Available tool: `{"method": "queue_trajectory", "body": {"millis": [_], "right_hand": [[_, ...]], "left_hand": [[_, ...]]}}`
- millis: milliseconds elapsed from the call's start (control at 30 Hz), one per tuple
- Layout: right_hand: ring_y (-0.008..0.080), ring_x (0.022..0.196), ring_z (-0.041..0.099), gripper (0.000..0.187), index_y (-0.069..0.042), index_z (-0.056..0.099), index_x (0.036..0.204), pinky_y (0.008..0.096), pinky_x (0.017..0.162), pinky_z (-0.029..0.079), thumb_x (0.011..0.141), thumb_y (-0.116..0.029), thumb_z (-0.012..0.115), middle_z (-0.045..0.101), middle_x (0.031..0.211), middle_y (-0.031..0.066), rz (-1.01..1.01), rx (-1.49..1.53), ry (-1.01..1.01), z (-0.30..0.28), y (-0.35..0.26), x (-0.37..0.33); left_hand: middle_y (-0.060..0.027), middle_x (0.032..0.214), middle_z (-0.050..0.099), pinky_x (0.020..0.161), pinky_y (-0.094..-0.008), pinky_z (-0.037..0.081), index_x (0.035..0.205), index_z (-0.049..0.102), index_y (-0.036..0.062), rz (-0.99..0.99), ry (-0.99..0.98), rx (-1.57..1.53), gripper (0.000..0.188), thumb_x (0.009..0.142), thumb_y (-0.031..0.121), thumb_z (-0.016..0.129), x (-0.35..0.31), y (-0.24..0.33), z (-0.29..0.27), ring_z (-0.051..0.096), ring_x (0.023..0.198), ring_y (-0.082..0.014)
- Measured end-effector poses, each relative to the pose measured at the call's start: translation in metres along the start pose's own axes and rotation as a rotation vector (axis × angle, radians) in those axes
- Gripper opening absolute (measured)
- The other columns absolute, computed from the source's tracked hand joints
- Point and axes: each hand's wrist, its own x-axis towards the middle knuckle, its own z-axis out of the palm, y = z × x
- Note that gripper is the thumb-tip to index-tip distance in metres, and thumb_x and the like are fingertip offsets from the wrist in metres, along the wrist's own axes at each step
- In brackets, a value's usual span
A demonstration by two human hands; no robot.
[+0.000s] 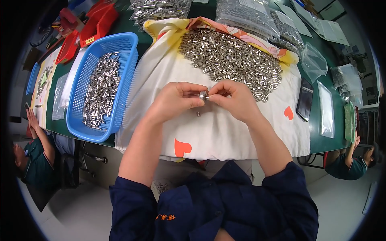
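- A green-topped table (pixel 316 140) spans the upper half, its edges bent by the lens.
- The floor (pixel 90 209) is pale grey and smooth, with a soft sheen.
- A black chair (pixel 69 170) stands at the left, dark wheels (pixel 105 160) beside it.
- A thin pale strip (pixel 370 198) shows against the floor at far right.
- White light falls brightly over the middle; the outer rim is dark.

At right we log a phone (pixel 304 99), a flat bag (pixel 326 110) just beside it on the bench (pixel 319 145), then a green basket (pixel 350 123). Upper left: red bins (pixel 97 27). We note one person (pixel 39 162) at far left.
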Motion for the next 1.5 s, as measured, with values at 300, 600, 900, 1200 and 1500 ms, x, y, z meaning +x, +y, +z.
{"method": "queue_trajectory", "body": {"millis": [300, 600, 900, 1200, 1500], "right_hand": [[0.0063, 0.063, 0.053, 0.011, -0.001, 0.062, 0.082, 0.0215, 0.059, 0.044, 0.074, -0.009, 0.063, 0.06, 0.071, 0.0004, 0.105, 0.217, -0.038, 0.004, 0.012, 0.005], [0.0078, 0.061, 0.053, 0.012, -0.001, 0.064, 0.083, 0.0227, 0.058, 0.044, 0.075, -0.01, 0.062, 0.062, 0.072, 0.0036, -0.017, 0.036, 0.137, 0.017, 0.01, 0.0], [0.0077, 0.062, 0.053, 0.013, -0.002, 0.063, 0.085, 0.0224, 0.059, 0.044, 0.075, -0.01, 0.062, 0.061, 0.072, 0.0042, 0.011, 0.096, 0.117, 0.017, 0.011, 0.001], [0.0106, 0.068, 0.055, 0.012, -0.002, 0.059, 0.087, 0.0242, 0.062, 0.045, 0.077, -0.008, 0.058, 0.059, 0.076, 0.0048, -0.101, 0.104, 0.127, 0.021, 0.008, -0.001], [0.0295, 0.068, 0.054, 0.017, -0.004, 0.05, 0.077, 0.0399, 0.061, 0.043, 0.082, -0.02, 0.05, 0.055, 0.067, 0.0112, -0.485, -0.597, 0.274, 0.025, 0.014, 0.003]], "left_hand": [[-0.0059, 0.091, 0.062, 0.071, -0.0205, 0.047, 0.108, 0.056, -0.0042, -0.021, 0.03, 0.006, 0.034, 0.075, -0.003, 0.062, 0.002, -0.001, 0.0, 0.058, 0.079, -0.0082], [-0.0072, 0.09, 0.063, 0.071, -0.0203, 0.047, 0.107, 0.057, -0.0039, -0.026, 0.057, -0.017, 0.033, 0.075, -0.002, 0.062, 0.002, -0.001, -0.003, 0.059, 0.08, -0.0087], [-0.0075, 0.09, 0.063, 0.071, -0.0203, 0.047, 0.104, 0.058, -0.0035, -0.016, 0.089, 0.014, 0.031, 0.074, -0.002, 0.062, 0.004, 0.001, -0.001, 0.059, 0.08, -0.0088], [-0.0073, 0.097, 0.06, 0.072, -0.0203, 0.047, 0.109, 0.054, -0.0055, 0.018, 0.064, -0.053, 0.034, 0.075, -0.005, 0.059, 0.005, -0.008, -0.004, 0.057, 0.082, -0.0097], [-0.0072, 0.098, 0.06, 0.075, -0.0209, 0.047, 0.11, 0.053, -0.0047, 0.028, 0.049, -0.093, 0.033, 0.077, -0.005, 0.057, 0.007, -0.011, 0.0, 0.057, 0.085, -0.0104]]}}
